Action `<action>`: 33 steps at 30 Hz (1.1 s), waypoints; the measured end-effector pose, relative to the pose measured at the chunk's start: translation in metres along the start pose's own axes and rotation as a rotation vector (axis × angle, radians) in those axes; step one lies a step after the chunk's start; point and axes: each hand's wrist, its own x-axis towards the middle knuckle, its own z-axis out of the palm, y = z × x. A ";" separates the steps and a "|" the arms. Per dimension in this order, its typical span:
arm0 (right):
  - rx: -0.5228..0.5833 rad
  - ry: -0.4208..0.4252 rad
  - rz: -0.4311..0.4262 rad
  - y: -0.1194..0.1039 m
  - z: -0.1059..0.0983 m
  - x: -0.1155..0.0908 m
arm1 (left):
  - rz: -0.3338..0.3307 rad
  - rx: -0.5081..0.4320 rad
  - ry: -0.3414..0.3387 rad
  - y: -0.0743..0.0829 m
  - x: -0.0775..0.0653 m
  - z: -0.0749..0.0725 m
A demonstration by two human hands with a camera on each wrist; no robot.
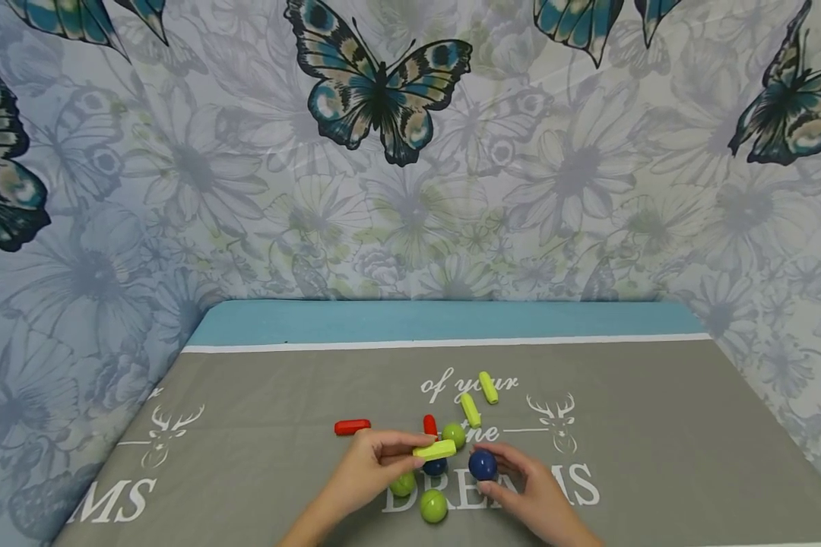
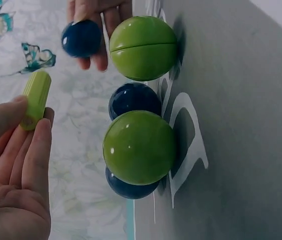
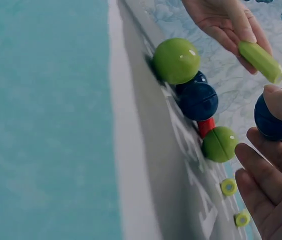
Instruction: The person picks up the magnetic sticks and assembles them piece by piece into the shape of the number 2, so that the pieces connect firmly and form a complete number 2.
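Observation:
My left hand pinches a short ribbed yellow-green rod between thumb and fingers, above the table. To its right, my right hand holds a glossy blue ball by thumb and fingertips. Rod and ball are apart. Beneath and around the hands lie green balls, one in front, another by the left wrist and one behind. In the left wrist view two more blue balls rest among the green ones. A red rod stands out behind the left fingers, partly hidden.
Another red rod lies to the left, beyond the left hand. Two yellow-green rods lie farther back. A grey cloth with white print covers the table, whose blue back strip meets a butterfly-patterned backdrop.

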 end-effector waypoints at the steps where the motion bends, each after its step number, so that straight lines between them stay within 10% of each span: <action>1: 0.006 -0.005 -0.002 -0.001 0.000 0.001 | 0.003 0.001 -0.008 0.001 0.000 0.001; 25: 0.242 -0.090 -0.002 -0.004 0.001 0.006 | 0.077 0.019 -0.083 -0.004 0.005 0.015; 33: 0.147 -0.031 -0.083 -0.001 0.010 0.006 | 0.119 0.012 -0.096 -0.016 0.007 0.022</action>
